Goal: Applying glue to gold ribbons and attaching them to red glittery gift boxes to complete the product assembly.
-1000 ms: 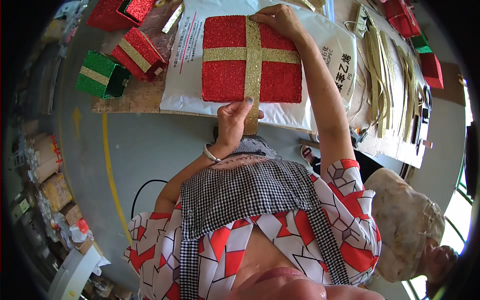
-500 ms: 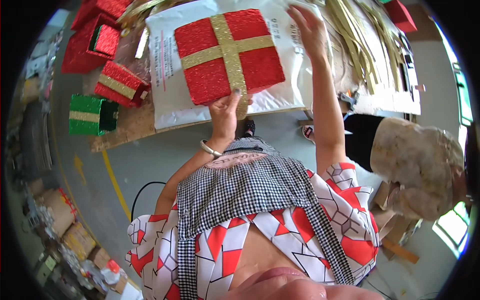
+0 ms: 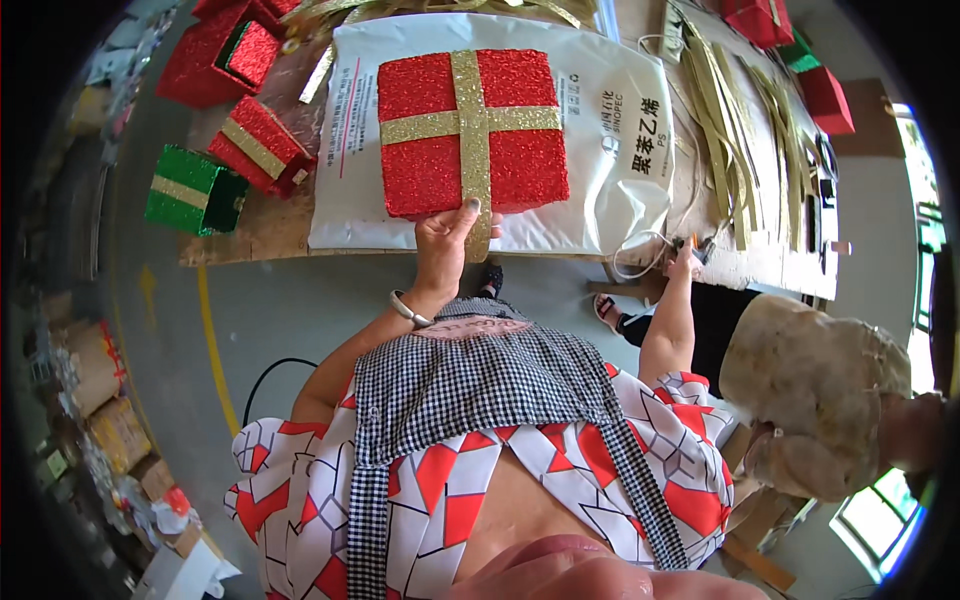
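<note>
A red glittery gift box (image 3: 424, 172) with a crossed gold ribbon (image 3: 472, 90) lies on a white plastic sack (image 3: 620, 205). At the box's near edge, my left hand (image 3: 443, 240) grips it. My thumb presses on the gold ribbon, whose loose end hangs down past the edge. Over at the right, by the table's front edge, my right hand (image 3: 683, 264) has its fingers closed around a small dark corded tool that looks like a glue gun (image 3: 703, 248). The fingers partly cover this tool, and a white cord (image 3: 640, 238) loops beside it.
Smaller red (image 3: 262, 148) and green (image 3: 196, 190) glitter boxes stand at the table's left. Gold ribbon strips (image 3: 735, 150) lie on the right, with red boxes (image 3: 825, 100) beyond. Another person (image 3: 815, 390) is close by on the right. Cartons (image 3: 125, 435) line the left wall.
My right hand has come back from the sack's far right to the corded tool at the table's front edge. My left hand still holds the box, which now appears squarer to me.
</note>
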### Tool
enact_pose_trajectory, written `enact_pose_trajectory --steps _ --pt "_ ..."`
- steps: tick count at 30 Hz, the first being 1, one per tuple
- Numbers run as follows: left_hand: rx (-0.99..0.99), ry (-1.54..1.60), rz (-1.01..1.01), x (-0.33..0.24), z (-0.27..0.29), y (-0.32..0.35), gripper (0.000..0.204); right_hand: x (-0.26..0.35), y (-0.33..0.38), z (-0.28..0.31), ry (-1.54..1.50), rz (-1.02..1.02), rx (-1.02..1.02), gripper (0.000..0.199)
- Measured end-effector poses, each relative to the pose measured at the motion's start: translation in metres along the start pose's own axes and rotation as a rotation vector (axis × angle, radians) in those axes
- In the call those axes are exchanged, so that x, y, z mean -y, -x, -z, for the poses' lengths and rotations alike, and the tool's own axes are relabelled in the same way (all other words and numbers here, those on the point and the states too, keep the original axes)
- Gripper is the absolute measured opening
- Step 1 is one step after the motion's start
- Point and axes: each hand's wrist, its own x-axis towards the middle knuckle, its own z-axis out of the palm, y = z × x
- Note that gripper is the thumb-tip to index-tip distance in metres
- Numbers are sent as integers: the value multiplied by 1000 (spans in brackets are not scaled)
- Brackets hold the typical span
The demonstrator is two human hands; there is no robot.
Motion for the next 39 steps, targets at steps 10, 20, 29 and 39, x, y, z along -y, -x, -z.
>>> enact_pose_trajectory --steps 10,20,29,39 --pt "60 17 101 -9 -11 -2 26 -1 -110 -9 -1056 -317 540 28" --pt "75 147 118 -52 -8 16 28 70 219 123 -808 624 1033 42" --pt "85 123 41 -79 -9 13 27 115 318 122 -8 1522 1214 40" --pt "99 130 60 -80 -2 11 27 127 351 106 60 1709 1001 42"
